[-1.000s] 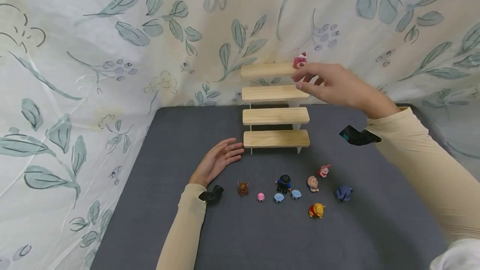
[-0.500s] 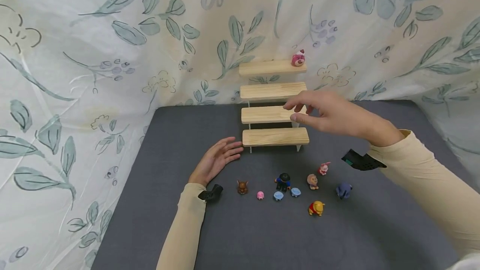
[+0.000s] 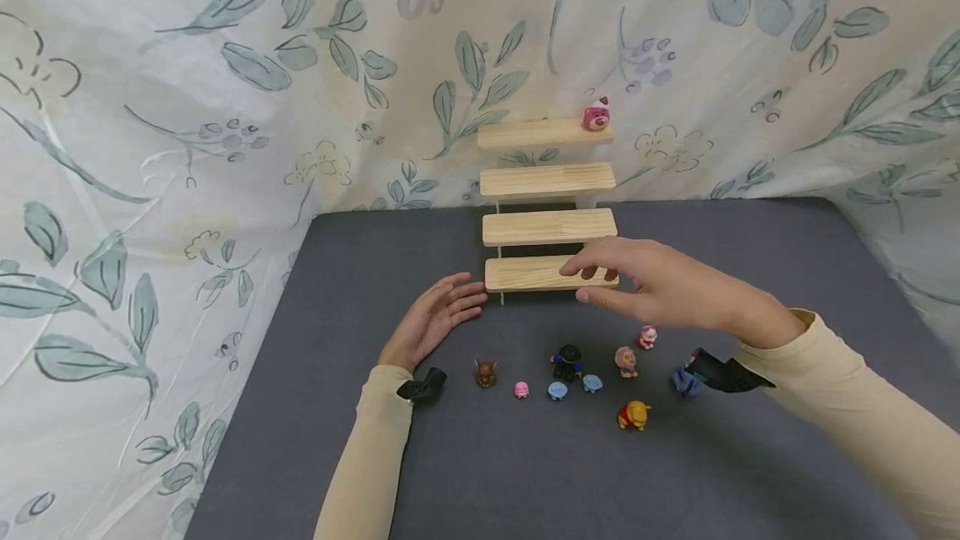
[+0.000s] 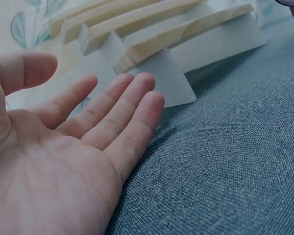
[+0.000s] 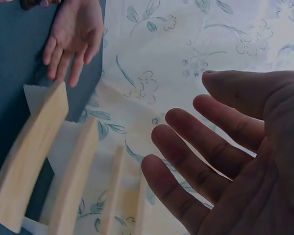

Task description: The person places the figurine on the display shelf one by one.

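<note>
In the head view my right hand (image 3: 648, 283) is in the air before the right end of the lowest step of a wooden tiered stand (image 3: 550, 227). Its fingers are loosely bent around nothing, as the right wrist view also shows. My left hand (image 3: 438, 315) rests palm up on the table, fingertips right at the stand's lower left corner. The left wrist view shows its fingers (image 4: 122, 132) relaxed beside the stand's white side panel (image 4: 169, 81). On the top step, at its right end, sits a pink bear figurine (image 3: 596, 117) with a white and red hat.
Small figurines stand on the grey tabletop (image 3: 480, 473): a brown one (image 3: 485, 372), a pink one (image 3: 521, 390), a dark-capped one (image 3: 567, 363), two light blue bowls (image 3: 557, 391), a yellow bear (image 3: 633, 416), a tan one (image 3: 626, 362), a pink-red one (image 3: 647, 337) and a purple-blue one (image 3: 686, 382), partly hidden.
My right hand has come down from beside the pink bear on the top step to the lowest step's level, holding nothing. The bear stays on top. My left hand has not moved.
</note>
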`<state>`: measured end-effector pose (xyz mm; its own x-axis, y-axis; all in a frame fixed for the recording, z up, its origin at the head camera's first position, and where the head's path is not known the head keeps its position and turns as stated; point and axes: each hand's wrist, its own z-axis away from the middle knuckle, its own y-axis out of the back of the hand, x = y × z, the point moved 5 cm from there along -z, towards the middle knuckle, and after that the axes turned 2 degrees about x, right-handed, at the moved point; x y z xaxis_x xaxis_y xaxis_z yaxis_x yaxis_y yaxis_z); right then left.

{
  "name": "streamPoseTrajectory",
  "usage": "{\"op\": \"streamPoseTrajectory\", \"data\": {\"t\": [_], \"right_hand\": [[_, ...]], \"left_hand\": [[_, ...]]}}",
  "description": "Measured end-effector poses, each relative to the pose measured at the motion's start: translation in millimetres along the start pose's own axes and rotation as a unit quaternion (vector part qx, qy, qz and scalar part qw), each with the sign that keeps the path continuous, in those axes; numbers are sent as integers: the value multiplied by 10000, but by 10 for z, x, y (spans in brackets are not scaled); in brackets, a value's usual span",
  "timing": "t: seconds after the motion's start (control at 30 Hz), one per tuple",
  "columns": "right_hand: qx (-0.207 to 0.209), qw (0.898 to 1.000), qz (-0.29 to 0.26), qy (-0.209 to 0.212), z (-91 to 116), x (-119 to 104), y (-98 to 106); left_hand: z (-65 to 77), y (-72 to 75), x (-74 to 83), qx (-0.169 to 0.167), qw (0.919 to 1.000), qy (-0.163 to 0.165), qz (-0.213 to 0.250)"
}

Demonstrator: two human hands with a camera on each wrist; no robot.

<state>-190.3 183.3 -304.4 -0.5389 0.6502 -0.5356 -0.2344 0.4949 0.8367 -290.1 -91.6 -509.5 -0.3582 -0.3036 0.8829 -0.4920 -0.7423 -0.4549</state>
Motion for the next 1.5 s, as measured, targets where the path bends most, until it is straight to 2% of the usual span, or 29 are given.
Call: {"op": "streamPoseTrajectory", "data": {"t": [0.23, 0.43, 0.6, 0.8, 1.13, 1.33, 1.5], "right_hand": [[-210, 9996, -191, -83, 60, 36, -148], [-200, 9993, -318, -16, 67, 89, -265], [-341, 9983, -465, -121, 87, 158, -400], [-464, 9963, -657, -315, 104, 248, -537], [-716, 9861, -1337, -679, 167, 379, -695], [-666, 9886, -1139, -721, 161, 422, -745], [-725, 9874, -1064, -923, 188, 474, -811]], "left_hand": [[17, 7, -24, 52, 10000, 24, -12], [14, 2, -6, -81, 9999, -85, -89], [2, -18, 3, -158, 9998, -98, -117], [-1, -16, -2, -44, 9999, -48, -106], [6, 6, -30, -43, 9999, -59, -144], [11, 10, -20, -7, 9999, -47, -133], [14, 0, -13, -50, 9999, -46, -74]]}}
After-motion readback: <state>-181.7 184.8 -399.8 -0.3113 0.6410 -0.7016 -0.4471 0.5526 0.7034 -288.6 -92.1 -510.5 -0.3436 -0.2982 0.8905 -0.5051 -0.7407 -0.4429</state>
